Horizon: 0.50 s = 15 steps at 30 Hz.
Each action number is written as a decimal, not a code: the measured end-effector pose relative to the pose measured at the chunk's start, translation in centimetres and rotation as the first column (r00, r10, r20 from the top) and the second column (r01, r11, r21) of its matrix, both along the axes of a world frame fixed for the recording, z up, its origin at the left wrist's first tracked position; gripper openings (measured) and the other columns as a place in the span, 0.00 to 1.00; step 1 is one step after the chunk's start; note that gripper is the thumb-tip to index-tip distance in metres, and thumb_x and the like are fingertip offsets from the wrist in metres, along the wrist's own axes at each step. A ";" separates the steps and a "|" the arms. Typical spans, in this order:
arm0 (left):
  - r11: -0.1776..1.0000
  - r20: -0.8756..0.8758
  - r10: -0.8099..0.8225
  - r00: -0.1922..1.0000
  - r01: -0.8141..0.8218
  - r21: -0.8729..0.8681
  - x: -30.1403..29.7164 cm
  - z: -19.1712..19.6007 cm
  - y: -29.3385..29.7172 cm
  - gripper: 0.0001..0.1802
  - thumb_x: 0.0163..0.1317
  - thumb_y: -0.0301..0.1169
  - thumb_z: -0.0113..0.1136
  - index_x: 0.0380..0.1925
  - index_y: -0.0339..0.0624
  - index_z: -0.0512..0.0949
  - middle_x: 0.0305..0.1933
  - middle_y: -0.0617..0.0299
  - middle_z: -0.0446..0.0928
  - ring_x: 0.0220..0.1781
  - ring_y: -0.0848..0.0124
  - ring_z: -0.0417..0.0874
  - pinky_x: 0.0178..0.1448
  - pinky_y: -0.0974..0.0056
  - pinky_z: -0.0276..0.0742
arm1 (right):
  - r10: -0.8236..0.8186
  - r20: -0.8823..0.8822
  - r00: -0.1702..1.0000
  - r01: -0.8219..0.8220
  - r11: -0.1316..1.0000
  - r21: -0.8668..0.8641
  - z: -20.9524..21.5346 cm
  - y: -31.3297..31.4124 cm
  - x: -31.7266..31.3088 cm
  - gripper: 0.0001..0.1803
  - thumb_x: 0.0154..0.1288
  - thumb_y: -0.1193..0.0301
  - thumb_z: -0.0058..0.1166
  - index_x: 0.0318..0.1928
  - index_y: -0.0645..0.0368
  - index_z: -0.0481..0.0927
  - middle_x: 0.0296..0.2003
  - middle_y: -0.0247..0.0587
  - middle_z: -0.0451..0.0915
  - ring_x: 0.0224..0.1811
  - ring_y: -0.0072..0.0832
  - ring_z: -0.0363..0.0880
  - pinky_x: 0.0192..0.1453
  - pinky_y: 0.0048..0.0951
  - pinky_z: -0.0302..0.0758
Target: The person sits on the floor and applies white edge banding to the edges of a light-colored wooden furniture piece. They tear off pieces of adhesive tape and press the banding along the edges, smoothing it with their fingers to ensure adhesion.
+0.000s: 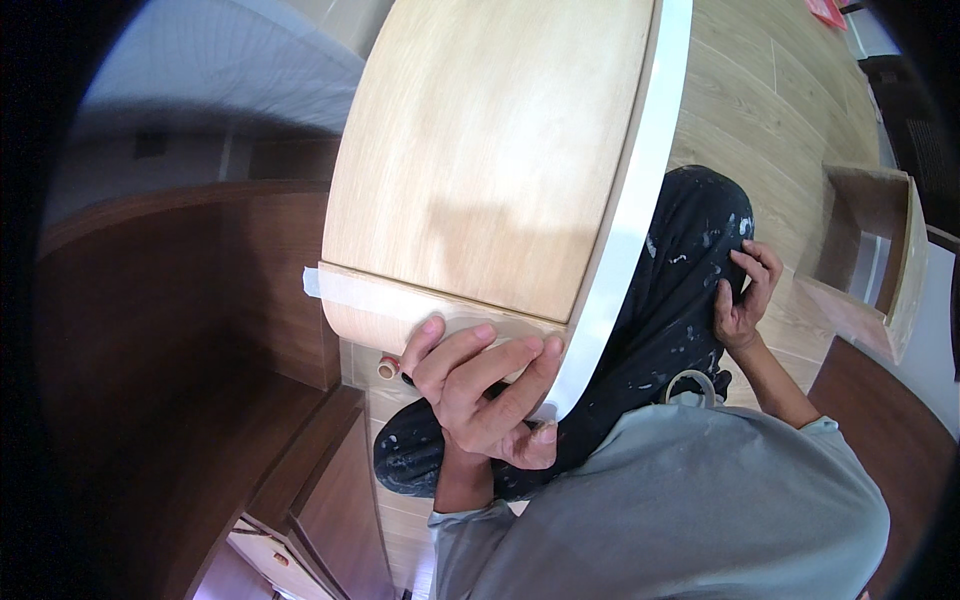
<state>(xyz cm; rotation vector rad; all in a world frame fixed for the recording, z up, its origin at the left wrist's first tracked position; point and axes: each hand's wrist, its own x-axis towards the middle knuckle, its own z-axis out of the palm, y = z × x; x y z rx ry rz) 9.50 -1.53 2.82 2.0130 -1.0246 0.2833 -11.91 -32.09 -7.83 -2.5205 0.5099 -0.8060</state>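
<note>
Left hand [478, 392], fingers apart, lies on the wooden panel [500, 130], perhaps steadying it; right hand [748, 300], loosely spread, rests against the knee [697, 225].

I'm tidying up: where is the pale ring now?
In the head view, right of centre, the pale ring shows against the dark trousers, at the grey shirt's edge, below and slightly left of the right hand.

A pale wood-plank floor [730, 110] stretches through the upper right. An open wooden box [848, 212] rests on it at right, and a reddish item [828, 12] lies near the top.
</note>
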 end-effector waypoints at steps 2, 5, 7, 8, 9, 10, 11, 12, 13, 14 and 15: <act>1.000 -0.010 0.003 1.000 -0.003 -0.014 0.0 -0.1 0.0 0.33 0.67 0.62 0.43 0.44 0.59 0.95 0.48 0.74 0.84 0.63 0.66 0.73 0.81 0.46 0.60 | 0.004 -0.008 1.000 -0.004 1.000 0.005 -0.1 0.0 0.0 0.21 0.70 0.64 0.63 0.59 0.61 0.80 0.61 0.55 0.74 0.65 0.49 0.71 0.73 0.50 0.68; 0.998 -0.036 0.015 0.999 -0.017 -0.060 -0.3 -0.4 -0.2 0.36 0.67 0.65 0.41 0.42 0.58 0.95 0.48 0.73 0.84 0.63 0.66 0.74 0.81 0.46 0.60 | 0.007 -0.012 1.000 -0.007 1.000 0.009 -0.1 0.0 -0.1 0.21 0.70 0.64 0.62 0.59 0.61 0.80 0.62 0.55 0.74 0.65 0.49 0.71 0.73 0.50 0.67; 0.997 -0.050 0.010 0.999 -0.014 -0.076 -0.5 -0.5 -0.2 0.38 0.67 0.67 0.40 0.42 0.57 0.95 0.48 0.73 0.84 0.62 0.66 0.74 0.81 0.46 0.60 | 0.008 -0.019 1.000 -0.008 1.000 0.009 -0.1 -0.1 -0.2 0.21 0.71 0.64 0.62 0.59 0.61 0.80 0.62 0.55 0.74 0.66 0.49 0.71 0.74 0.50 0.67; 0.996 -0.049 0.002 0.999 -0.007 -0.086 -0.5 -0.6 -0.2 0.38 0.67 0.67 0.39 0.42 0.57 0.95 0.48 0.73 0.84 0.62 0.66 0.74 0.81 0.46 0.60 | 0.009 -0.023 1.000 -0.009 1.000 0.006 -0.1 -0.1 -0.2 0.21 0.71 0.64 0.62 0.60 0.61 0.80 0.62 0.56 0.74 0.66 0.49 0.71 0.74 0.50 0.67; 0.995 -0.042 -0.002 0.999 -0.002 -0.101 -0.4 -0.7 -0.3 0.39 0.67 0.67 0.39 0.42 0.57 0.95 0.48 0.73 0.85 0.61 0.66 0.75 0.81 0.46 0.60 | 0.005 -0.016 1.000 -0.005 1.000 0.001 -0.1 -0.1 -0.2 0.22 0.71 0.64 0.62 0.60 0.61 0.79 0.62 0.56 0.73 0.66 0.49 0.71 0.74 0.50 0.67; 0.994 -0.033 -0.005 0.999 0.002 -0.112 -0.3 -0.8 -0.3 0.39 0.67 0.68 0.39 0.42 0.57 0.95 0.47 0.73 0.85 0.61 0.66 0.75 0.81 0.46 0.60 | 0.009 -0.023 1.000 -0.009 1.000 0.002 -0.1 0.0 -0.2 0.22 0.71 0.65 0.62 0.60 0.61 0.79 0.62 0.56 0.73 0.66 0.49 0.71 0.74 0.50 0.67; 0.994 -0.021 -0.012 1.000 0.009 -0.108 -0.2 -0.8 -0.3 0.39 0.68 0.68 0.38 0.42 0.57 0.95 0.47 0.73 0.85 0.61 0.66 0.75 0.80 0.46 0.60 | 0.006 -0.020 1.000 -0.006 1.000 0.000 -0.1 0.0 -0.2 0.21 0.71 0.65 0.62 0.60 0.61 0.79 0.62 0.56 0.73 0.66 0.49 0.71 0.74 0.50 0.67; 0.994 -0.008 -0.017 1.000 0.016 -0.105 -0.1 -0.9 -0.3 0.40 0.69 0.68 0.38 0.42 0.57 0.95 0.47 0.73 0.85 0.60 0.65 0.76 0.80 0.46 0.61 | -0.001 -0.012 1.000 0.001 1.000 0.008 -0.1 0.0 -0.2 0.21 0.71 0.65 0.62 0.60 0.62 0.79 0.62 0.56 0.73 0.66 0.49 0.71 0.74 0.51 0.67; 0.994 0.004 -0.023 1.000 0.023 -0.102 0.0 -0.9 -0.3 0.40 0.69 0.68 0.38 0.42 0.57 0.95 0.47 0.72 0.85 0.60 0.65 0.76 0.80 0.46 0.61 | 0.005 -0.015 1.000 -0.005 1.000 0.004 -0.1 0.0 -0.2 0.21 0.71 0.65 0.62 0.60 0.62 0.79 0.62 0.56 0.74 0.66 0.49 0.71 0.74 0.51 0.67; 0.996 0.016 -0.027 1.000 0.029 -0.088 0.1 -0.8 -0.2 0.41 0.70 0.69 0.37 0.42 0.56 0.95 0.47 0.72 0.85 0.60 0.65 0.76 0.80 0.46 0.61 | 0.005 -0.012 1.000 -0.005 1.000 0.007 -0.1 0.0 -0.2 0.21 0.71 0.65 0.62 0.60 0.62 0.79 0.62 0.56 0.74 0.66 0.49 0.71 0.74 0.51 0.67; 0.997 0.029 -0.033 0.999 0.035 -0.072 0.2 -0.8 -0.2 0.42 0.71 0.71 0.37 0.42 0.56 0.95 0.48 0.71 0.86 0.59 0.65 0.77 0.80 0.46 0.62 | -0.002 -0.007 1.000 0.002 1.000 0.005 -0.2 0.0 -0.2 0.21 0.71 0.65 0.62 0.60 0.62 0.79 0.62 0.56 0.74 0.66 0.49 0.71 0.74 0.50 0.67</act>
